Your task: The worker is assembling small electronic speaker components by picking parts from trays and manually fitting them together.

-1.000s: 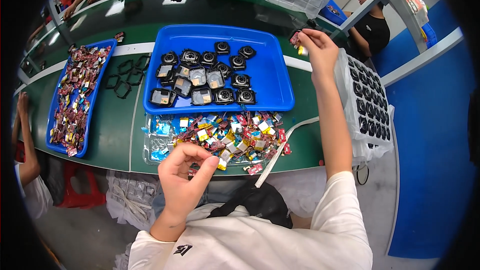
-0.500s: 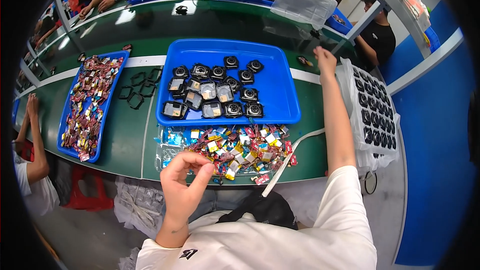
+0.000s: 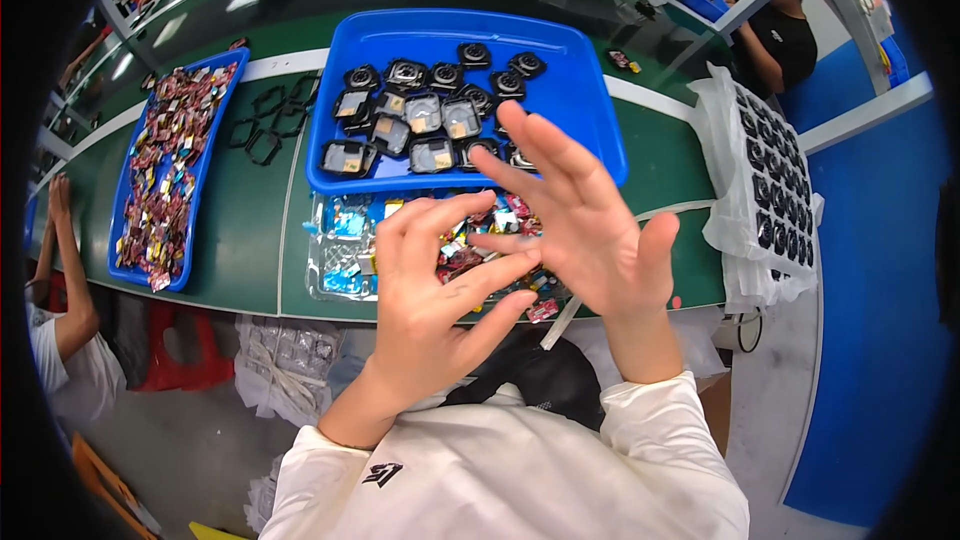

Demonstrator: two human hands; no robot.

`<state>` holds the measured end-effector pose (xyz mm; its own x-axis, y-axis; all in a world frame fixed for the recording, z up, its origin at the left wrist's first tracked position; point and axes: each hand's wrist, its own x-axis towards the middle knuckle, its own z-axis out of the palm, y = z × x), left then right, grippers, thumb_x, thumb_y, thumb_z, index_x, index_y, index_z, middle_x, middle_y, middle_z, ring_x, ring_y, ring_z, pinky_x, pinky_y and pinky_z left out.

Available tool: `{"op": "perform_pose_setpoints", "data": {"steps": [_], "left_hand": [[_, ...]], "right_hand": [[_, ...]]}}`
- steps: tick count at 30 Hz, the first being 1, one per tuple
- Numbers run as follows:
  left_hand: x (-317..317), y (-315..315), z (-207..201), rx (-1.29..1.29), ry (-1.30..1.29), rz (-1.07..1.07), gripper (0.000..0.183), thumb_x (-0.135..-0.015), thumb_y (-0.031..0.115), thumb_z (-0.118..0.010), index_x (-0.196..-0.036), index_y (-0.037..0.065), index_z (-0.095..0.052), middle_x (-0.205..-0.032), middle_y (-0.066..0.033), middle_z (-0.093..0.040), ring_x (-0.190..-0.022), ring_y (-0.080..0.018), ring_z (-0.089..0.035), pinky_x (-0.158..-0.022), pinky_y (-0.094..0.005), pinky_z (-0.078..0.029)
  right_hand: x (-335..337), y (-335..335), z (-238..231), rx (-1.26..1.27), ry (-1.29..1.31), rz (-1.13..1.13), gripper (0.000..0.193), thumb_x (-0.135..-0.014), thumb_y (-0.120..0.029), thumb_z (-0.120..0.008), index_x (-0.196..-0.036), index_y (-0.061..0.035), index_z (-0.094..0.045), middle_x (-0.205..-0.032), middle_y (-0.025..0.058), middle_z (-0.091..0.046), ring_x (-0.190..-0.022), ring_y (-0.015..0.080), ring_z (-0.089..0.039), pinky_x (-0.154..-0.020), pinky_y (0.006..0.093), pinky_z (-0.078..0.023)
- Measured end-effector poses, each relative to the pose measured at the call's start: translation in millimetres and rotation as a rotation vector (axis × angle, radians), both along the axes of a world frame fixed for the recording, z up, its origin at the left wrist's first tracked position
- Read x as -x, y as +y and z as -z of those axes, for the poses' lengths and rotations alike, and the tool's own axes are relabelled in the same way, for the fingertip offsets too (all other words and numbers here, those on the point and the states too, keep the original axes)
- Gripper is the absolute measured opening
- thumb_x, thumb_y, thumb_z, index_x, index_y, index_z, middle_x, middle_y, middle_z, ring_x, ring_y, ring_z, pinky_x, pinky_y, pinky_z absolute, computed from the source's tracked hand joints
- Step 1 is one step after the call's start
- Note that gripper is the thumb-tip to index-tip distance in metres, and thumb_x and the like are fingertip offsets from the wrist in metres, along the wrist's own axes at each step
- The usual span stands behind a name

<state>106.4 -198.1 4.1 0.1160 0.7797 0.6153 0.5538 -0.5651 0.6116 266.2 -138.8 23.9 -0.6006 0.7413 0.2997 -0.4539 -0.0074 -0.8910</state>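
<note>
My left hand (image 3: 430, 280) hovers in front of me with its fingers stretched toward my right palm, holding nothing I can see. My right hand (image 3: 595, 225) is raised beside it, palm turned partly up, fingers spread and nothing in them. The left fingertips overlap the base of the right hand; whether they touch is unclear. Behind both hands sits a blue tray (image 3: 575, 90) with several black smartwatch cases (image 3: 423, 112), some showing their hollow inner side. Between tray and table edge, partly hidden by my hands, lies a pile of small batteries with red circuit pieces (image 3: 465, 262) on clear plastic.
At left, a long blue tray (image 3: 205, 195) is heaped with similar parts, with thin black frames (image 3: 264, 147) beside it. A wrapped tray of black watch cases (image 3: 775, 180) stands at right. Two small parts (image 3: 622, 61) lie beyond it. Co-workers sit around the green table (image 3: 245, 265).
My right hand has come back from the far right to the middle and spread its fingers. My left hand has moved right, its fingers uncurled. The view has tilted, shifting the table upward.
</note>
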Motion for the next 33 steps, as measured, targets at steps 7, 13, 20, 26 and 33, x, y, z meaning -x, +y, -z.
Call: {"op": "perform_pose_setpoints", "data": {"steps": [7,13,20,26,33], "left_hand": [[26,-8,22,0.074,0.022,-0.409,0.025,-0.072,0.008,-0.070,-0.097,0.005,-0.068,-0.108,-0.0102,-0.058,-0.099,-0.0287,-0.050,-0.084,-0.0370,-0.040],[54,-8,25,0.146,0.026,-0.509,0.018,-0.076,0.003,-0.065,-0.094,0.004,-0.068,-0.097,-0.0084,-0.061,-0.092,-0.0237,-0.053,-0.081,-0.0328,-0.041],[62,-5,34,0.210,0.185,-0.453,0.012,-0.074,0.002,-0.068,-0.085,0.002,-0.067,-0.088,-0.0078,-0.062,-0.085,-0.0219,-0.053,-0.075,-0.0313,-0.042],[65,-6,27,0.173,0.039,-0.463,0.014,-0.069,0.002,-0.072,-0.082,0.003,-0.066,-0.085,-0.0076,-0.063,-0.083,-0.0214,-0.055,-0.072,-0.0313,-0.043],[68,-5,35,0.126,0.204,-0.440,0.016,-0.071,0.001,-0.071,-0.086,0.002,-0.067,-0.082,-0.0081,-0.063,-0.077,-0.0206,-0.056,-0.071,-0.0306,-0.043]], "right_hand": [[11,-18,14,-0.029,0.041,0.062,0.087,-0.082,-0.064,-0.047,-0.141,-0.0038,-0.027,-0.150,0.0186,-0.012,-0.134,0.0419,-0.024,-0.089,0.0541,-0.047],[8,-18,25,-0.187,-0.086,0.359,0.033,-0.086,0.010,-0.043,-0.116,0.0042,-0.054,-0.138,0.0229,-0.038,-0.121,0.0264,-0.048,-0.083,0.0321,-0.053],[0,-22,34,-0.293,-0.212,0.449,0.020,-0.083,0.008,-0.053,-0.099,0.0042,-0.062,-0.105,0.0162,-0.063,-0.098,0.0185,-0.061,-0.076,0.0275,-0.049],[7,-20,37,-0.530,-0.358,0.510,0.014,-0.077,0.007,-0.060,-0.088,0.0015,-0.066,-0.088,0.0115,-0.068,-0.075,0.0175,-0.064,-0.067,0.0281,-0.050],[11,-25,37,-0.694,-0.364,0.422,0.016,-0.070,0.005,-0.067,-0.085,-0.0001,-0.065,-0.081,0.0112,-0.066,-0.068,0.0222,-0.064,-0.060,0.0297,-0.050]]}}
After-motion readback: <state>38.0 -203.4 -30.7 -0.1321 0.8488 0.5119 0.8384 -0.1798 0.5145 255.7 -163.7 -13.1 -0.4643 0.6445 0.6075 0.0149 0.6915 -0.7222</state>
